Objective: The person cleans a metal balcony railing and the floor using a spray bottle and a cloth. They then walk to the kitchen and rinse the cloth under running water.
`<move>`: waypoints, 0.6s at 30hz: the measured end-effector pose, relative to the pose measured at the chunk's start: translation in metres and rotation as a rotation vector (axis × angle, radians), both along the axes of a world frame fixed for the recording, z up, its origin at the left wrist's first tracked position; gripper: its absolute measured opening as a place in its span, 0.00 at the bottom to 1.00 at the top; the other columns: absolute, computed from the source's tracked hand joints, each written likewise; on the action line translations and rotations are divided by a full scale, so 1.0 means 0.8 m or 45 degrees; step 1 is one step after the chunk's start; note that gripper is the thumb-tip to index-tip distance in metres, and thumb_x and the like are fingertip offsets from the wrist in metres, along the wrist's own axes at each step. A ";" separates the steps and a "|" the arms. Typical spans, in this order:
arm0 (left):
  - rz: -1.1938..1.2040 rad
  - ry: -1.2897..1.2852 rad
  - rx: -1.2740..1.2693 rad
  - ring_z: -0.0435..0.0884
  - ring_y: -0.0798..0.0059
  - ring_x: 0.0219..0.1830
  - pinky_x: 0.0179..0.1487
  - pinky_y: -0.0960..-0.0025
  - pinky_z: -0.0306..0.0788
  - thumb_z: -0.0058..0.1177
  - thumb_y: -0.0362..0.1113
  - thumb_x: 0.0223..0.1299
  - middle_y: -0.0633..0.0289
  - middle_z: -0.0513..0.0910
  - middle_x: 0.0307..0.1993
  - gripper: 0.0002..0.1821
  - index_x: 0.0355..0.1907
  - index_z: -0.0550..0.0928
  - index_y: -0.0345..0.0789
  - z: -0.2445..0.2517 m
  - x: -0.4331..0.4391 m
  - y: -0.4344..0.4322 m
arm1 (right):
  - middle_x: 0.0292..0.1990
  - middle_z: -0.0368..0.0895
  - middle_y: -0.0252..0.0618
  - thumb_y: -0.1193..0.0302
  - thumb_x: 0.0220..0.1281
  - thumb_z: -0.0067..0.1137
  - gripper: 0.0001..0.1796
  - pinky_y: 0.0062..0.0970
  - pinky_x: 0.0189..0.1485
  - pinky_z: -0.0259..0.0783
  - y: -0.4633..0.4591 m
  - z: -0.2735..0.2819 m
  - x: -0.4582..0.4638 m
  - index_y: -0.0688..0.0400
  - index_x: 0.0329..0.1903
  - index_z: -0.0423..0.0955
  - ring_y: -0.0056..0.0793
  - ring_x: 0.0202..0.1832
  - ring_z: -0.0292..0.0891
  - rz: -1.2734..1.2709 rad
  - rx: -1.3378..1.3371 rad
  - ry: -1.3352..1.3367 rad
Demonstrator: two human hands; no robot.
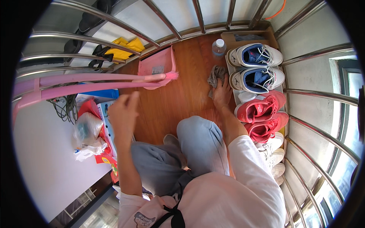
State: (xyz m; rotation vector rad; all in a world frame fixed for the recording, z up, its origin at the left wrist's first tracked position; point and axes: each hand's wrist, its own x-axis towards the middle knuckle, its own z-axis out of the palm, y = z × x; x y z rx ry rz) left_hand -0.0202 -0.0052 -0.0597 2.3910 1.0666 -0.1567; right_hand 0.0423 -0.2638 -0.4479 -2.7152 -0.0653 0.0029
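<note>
On the brown wood-look floor (159, 114), my right hand (223, 92) presses down on a crumpled grey-brown cloth (216, 76), close beside the row of shoes. My left hand (124, 109) hangs in the air, blurred, with its fingers curled. Its palm is hidden, so I cannot see whether anything is in it. It is near a pink dustpan (155, 58) and a long-handled pink broom (171, 75). A clear plastic bottle (219, 48) with a white cap stands past the cloth.
White-and-blue sneakers (256, 79), red sneakers (263, 108) and several white shoes (273, 142) line the right side. A cardboard box (228, 37) sits in the far corner. Metal railings (168, 21) surround the floor. Plastic bags (88, 131) and a dark cable (67, 107) lie at left.
</note>
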 end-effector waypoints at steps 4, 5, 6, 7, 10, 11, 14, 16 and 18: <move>-1.037 -0.194 0.231 0.87 0.42 0.52 0.58 0.54 0.80 0.66 0.47 0.68 0.42 0.89 0.49 0.28 0.63 0.83 0.31 -0.081 0.078 -0.064 | 0.82 0.55 0.42 0.63 0.58 0.73 0.35 0.56 0.77 0.60 0.005 0.000 0.000 0.48 0.69 0.74 0.56 0.78 0.59 -0.051 0.019 -0.003; -1.056 -0.143 0.161 0.84 0.42 0.58 0.61 0.52 0.78 0.67 0.47 0.67 0.42 0.85 0.56 0.32 0.68 0.78 0.31 -0.104 0.111 -0.080 | 0.82 0.55 0.42 0.63 0.57 0.74 0.35 0.56 0.77 0.60 0.006 0.000 0.000 0.48 0.69 0.75 0.55 0.78 0.59 -0.056 0.006 0.005; -1.095 -0.154 0.117 0.82 0.43 0.64 0.64 0.50 0.77 0.67 0.47 0.66 0.42 0.82 0.64 0.37 0.73 0.73 0.32 -0.125 0.145 -0.095 | 0.82 0.56 0.42 0.63 0.57 0.74 0.35 0.56 0.77 0.60 0.006 -0.001 0.000 0.48 0.68 0.75 0.55 0.78 0.60 -0.060 -0.003 0.013; -1.090 -0.133 0.083 0.79 0.42 0.67 0.65 0.48 0.76 0.68 0.48 0.66 0.42 0.77 0.68 0.42 0.76 0.67 0.32 -0.145 0.174 -0.110 | 0.82 0.56 0.42 0.63 0.56 0.74 0.35 0.56 0.77 0.60 0.007 -0.001 0.001 0.48 0.68 0.75 0.55 0.78 0.60 -0.065 -0.004 0.005; -1.037 -0.146 -0.011 0.76 0.41 0.71 0.67 0.46 0.76 0.69 0.48 0.64 0.43 0.71 0.74 0.49 0.81 0.58 0.35 -0.197 0.233 -0.155 | 0.82 0.56 0.43 0.63 0.55 0.75 0.35 0.56 0.77 0.60 0.009 -0.002 0.002 0.49 0.68 0.76 0.54 0.78 0.59 -0.078 0.013 0.023; -1.026 -0.162 -0.040 0.75 0.41 0.71 0.67 0.46 0.76 0.70 0.48 0.64 0.44 0.70 0.75 0.50 0.82 0.57 0.37 -0.211 0.246 -0.167 | 0.82 0.56 0.43 0.63 0.55 0.75 0.35 0.57 0.78 0.59 0.010 -0.002 0.003 0.49 0.67 0.76 0.54 0.78 0.59 -0.087 0.027 0.037; -1.070 -0.167 -0.071 0.77 0.39 0.69 0.65 0.45 0.76 0.72 0.45 0.62 0.44 0.74 0.71 0.48 0.79 0.59 0.39 -0.242 0.267 -0.186 | 0.82 0.55 0.44 0.62 0.55 0.76 0.36 0.58 0.80 0.55 0.011 -0.003 0.003 0.49 0.68 0.76 0.54 0.80 0.56 -0.104 0.040 0.063; -1.024 -0.256 -0.074 0.80 0.42 0.65 0.62 0.46 0.77 0.73 0.42 0.61 0.46 0.79 0.65 0.39 0.71 0.68 0.40 -0.255 0.268 -0.187 | 0.82 0.55 0.44 0.62 0.55 0.76 0.36 0.59 0.80 0.53 0.012 -0.004 0.003 0.48 0.68 0.76 0.54 0.80 0.55 -0.109 0.057 0.060; -0.939 -0.343 -0.074 0.82 0.43 0.63 0.61 0.47 0.78 0.72 0.41 0.61 0.47 0.81 0.62 0.35 0.67 0.71 0.40 -0.258 0.258 -0.177 | 0.83 0.54 0.44 0.61 0.56 0.75 0.36 0.59 0.80 0.54 0.013 -0.005 0.003 0.48 0.68 0.76 0.54 0.80 0.55 -0.115 0.001 0.069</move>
